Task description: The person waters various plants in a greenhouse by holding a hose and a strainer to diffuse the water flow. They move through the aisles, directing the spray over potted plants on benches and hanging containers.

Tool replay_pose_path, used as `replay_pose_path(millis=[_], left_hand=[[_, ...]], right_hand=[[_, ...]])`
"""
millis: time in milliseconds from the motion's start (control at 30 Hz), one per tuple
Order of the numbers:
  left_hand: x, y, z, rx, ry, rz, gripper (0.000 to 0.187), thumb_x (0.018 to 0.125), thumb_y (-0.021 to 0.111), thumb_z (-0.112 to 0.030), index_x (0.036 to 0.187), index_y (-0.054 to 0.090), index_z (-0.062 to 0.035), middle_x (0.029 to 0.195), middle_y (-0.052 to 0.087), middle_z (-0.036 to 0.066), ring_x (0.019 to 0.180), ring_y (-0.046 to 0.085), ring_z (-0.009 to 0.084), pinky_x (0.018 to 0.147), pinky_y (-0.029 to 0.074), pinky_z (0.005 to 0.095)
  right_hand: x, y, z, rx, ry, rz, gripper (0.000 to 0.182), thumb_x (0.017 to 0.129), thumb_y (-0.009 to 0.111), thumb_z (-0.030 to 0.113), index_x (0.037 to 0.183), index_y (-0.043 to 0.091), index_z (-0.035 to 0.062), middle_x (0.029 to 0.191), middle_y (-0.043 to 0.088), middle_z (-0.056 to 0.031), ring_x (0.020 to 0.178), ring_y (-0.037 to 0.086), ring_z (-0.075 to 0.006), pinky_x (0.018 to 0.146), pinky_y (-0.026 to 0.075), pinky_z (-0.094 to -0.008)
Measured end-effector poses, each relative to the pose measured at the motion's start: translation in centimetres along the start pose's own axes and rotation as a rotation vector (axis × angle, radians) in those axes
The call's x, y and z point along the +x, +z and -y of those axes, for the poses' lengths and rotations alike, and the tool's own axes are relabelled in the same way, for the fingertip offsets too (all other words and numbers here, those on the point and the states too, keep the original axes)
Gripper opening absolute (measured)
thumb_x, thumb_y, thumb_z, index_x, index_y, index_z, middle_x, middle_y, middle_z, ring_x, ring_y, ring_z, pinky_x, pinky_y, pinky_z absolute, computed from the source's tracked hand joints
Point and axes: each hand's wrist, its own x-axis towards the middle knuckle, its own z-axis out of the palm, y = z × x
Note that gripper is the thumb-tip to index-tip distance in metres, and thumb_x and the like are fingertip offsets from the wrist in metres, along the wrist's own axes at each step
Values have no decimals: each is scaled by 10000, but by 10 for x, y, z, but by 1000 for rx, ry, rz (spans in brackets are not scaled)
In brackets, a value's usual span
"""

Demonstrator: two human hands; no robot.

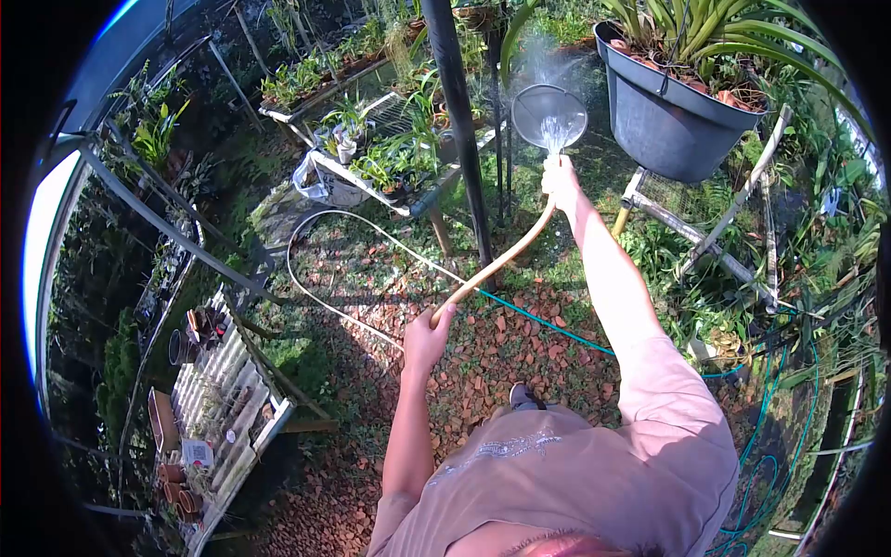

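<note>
Tan rubber hose [501, 258] runs across the middle, spraying far ahead beside the big grey hanging pot [670, 116]. Best keep the nozzle raised and the slack off the dark pole [459, 130]. My right hand [560, 174] grips the far end closed; left hand [427, 336] closed around it nearer.

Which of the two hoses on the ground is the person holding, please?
The tan hose, gripped by both the left hand and right hand; the green hose lies untouched on the ground.
</note>
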Motion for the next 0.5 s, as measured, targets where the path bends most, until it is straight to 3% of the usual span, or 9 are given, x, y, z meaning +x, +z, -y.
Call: replay_pose_path(millis=[33, 67, 167, 200, 300, 400, 500], left_hand=[[2, 0, 1, -32, 31, -1, 644, 890, 604, -607, 820, 670, 29, 640, 629, 207, 620, 643, 363, 606, 477, 454], [3, 3, 5, -15, 94, -46, 578, 920, 631, -516, 776, 648, 44, 582, 560, 132, 546, 506, 192, 535, 408, 388], [-5, -1, -6, 8, 68, 13, 583, 923, 630, -511, 751, 622, 46, 586, 558, 137, 549, 505, 196, 534, 408, 392], [-10, -1, -9, 6, 68, 15, 640, 895, 605, -593, 762, 639, 32, 631, 620, 225, 625, 646, 377, 611, 480, 463], [-19, 1, -19, 30, 65, -4, 636, 887, 611, -599, 772, 649, 25, 635, 624, 216, 611, 640, 366, 595, 475, 450], [-22, 6, -31, -19, 51, -48, 593, 917, 627, -534, 766, 642, 39, 594, 589, 134, 553, 560, 205, 552, 442, 394], [-16, 9, -37, -3, 11, -44, 582, 917, 628, -535, 790, 661, 32, 598, 611, 115, 569, 611, 187, 561, 472, 371]], right_hand=[[-1, 1, 6, -23, -18, 4, 176, 959, 554, 127, 1055, 417, 182, 616, 423, 34, 397, 406, -112, 330, 318, -286], [-2, 0, 9, -48, -36, 2, 185, 953, 561, 116, 1059, 416, 164, 644, 442, 26, 410, 415, -111, 338, 330, -282], [-20, -7, 20, 5, -80, 85, 169, 953, 561, 112, 1048, 427, 150, 658, 448, 27, 413, 411, -108, 339, 332, -282], [-23, -8, 25, 3, -53, 21, 150, 954, 556, 98, 1037, 439, 141, 644, 438, 30, 413, 402, -100, 339, 330, -276], [-35, -6, 36, -72, -140, -69, 125, 958, 542, 86, 1020, 447, 138, 628, 423, 32, 415, 403, -94, 338, 322, -270], [-41, 6, 47, -208, -182, -195, 118, 975, 518, 94, 1056, 447, 143, 645, 433, 20, 435, 413, -92, 344, 321, -266], [-38, 10, 59, -292, -197, -209, 134, 985, 546, 140, 1063, 438, 144, 665, 440, 15, 436, 415, -96, 344, 329, -277]])
